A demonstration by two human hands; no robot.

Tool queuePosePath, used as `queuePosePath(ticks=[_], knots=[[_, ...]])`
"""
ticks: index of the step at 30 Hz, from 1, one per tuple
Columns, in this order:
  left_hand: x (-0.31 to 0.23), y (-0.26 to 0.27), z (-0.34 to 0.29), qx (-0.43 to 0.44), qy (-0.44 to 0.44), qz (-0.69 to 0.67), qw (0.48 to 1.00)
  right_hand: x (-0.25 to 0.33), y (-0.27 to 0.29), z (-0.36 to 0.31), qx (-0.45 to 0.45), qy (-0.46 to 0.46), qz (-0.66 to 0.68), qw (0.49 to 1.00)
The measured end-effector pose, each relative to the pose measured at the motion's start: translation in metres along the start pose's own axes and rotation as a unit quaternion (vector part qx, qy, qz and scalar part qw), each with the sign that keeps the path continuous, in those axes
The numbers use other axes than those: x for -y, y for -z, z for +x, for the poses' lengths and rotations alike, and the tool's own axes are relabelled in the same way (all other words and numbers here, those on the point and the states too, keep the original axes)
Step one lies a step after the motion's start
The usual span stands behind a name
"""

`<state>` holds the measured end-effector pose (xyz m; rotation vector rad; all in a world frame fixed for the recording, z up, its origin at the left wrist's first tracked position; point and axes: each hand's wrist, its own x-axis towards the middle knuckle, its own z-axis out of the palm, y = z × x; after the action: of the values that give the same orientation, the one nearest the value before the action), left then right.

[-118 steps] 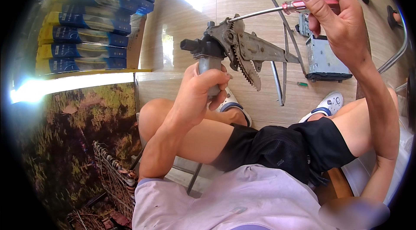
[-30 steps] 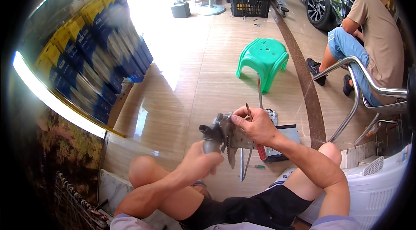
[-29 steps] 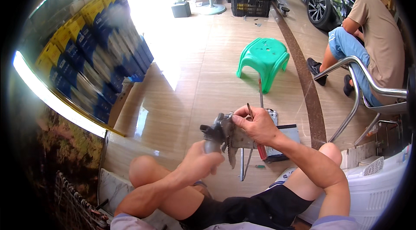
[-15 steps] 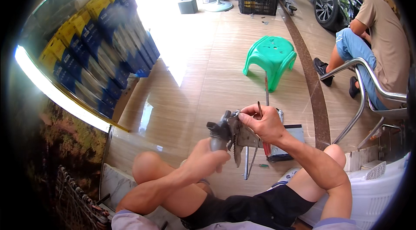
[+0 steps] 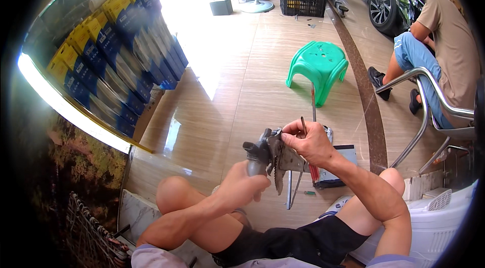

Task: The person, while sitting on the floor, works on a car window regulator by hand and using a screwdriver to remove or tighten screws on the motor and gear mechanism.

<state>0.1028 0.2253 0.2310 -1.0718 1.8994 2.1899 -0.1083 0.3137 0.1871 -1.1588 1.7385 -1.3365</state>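
A dirty metal mechanism is held up in front of my knees between both hands. Around its grey cylindrical body (image 5: pixel 256 168), which looks like a motor, my left hand (image 5: pixel 243 183) is closed. A toothed metal plate (image 5: pixel 278 169) stands at the side of that body, joined to a flat bracket (image 5: pixel 294 161). My right hand (image 5: pixel 314 143) pinches the upper edge of the bracket with thumb and fingers. A thin dark rod (image 5: pixel 303 124) sticks up by its fingers; I cannot tell whether it is held or part of the mechanism. Metal rods (image 5: pixel 289 192) show below the bracket.
Ahead stands a green plastic stool (image 5: pixel 318 61). A flat silver-and-black box (image 5: pixel 344 157) lies on the floor behind my right forearm. At right a person (image 5: pixel 449 51) sits on a metal-framed chair (image 5: pixel 422 73). Blue-and-yellow packages (image 5: pixel 111 46) hang at left; black crates (image 5: pixel 303 3) stand far off.
The whole view has shifted very slightly. Both hands keep the same hold on the mechanism.
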Motion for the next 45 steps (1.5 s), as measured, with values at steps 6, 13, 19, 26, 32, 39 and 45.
queuePosePath(ticks=[6,13,19,26,32,39,45], knots=[[-0.002,0.000,-0.002,0.004,0.002,-0.001,1.000,0.004,-0.001,-0.002,-0.023,-0.011,0.022,0.999],[0.002,0.002,-0.002,0.002,0.000,-0.007,1.000,0.004,-0.001,-0.001,0.002,-0.022,-0.003,1.000],[0.000,0.000,-0.001,-0.001,-0.001,-0.001,1.000,0.005,0.002,0.000,0.001,0.001,0.005,1.000],[-0.002,0.001,-0.003,0.003,0.001,0.001,1.000,0.007,0.001,-0.001,-0.004,-0.018,-0.013,1.000],[0.001,-0.003,-0.002,-0.015,-0.018,-0.015,1.000,0.005,0.001,-0.001,0.009,-0.007,-0.004,1.000],[0.002,-0.002,-0.002,-0.010,-0.025,-0.014,1.000,0.002,0.000,0.000,0.012,-0.009,0.021,1.000],[-0.001,-0.002,-0.003,-0.008,-0.022,-0.019,1.000,0.005,0.000,-0.001,0.006,-0.030,0.010,0.999]])
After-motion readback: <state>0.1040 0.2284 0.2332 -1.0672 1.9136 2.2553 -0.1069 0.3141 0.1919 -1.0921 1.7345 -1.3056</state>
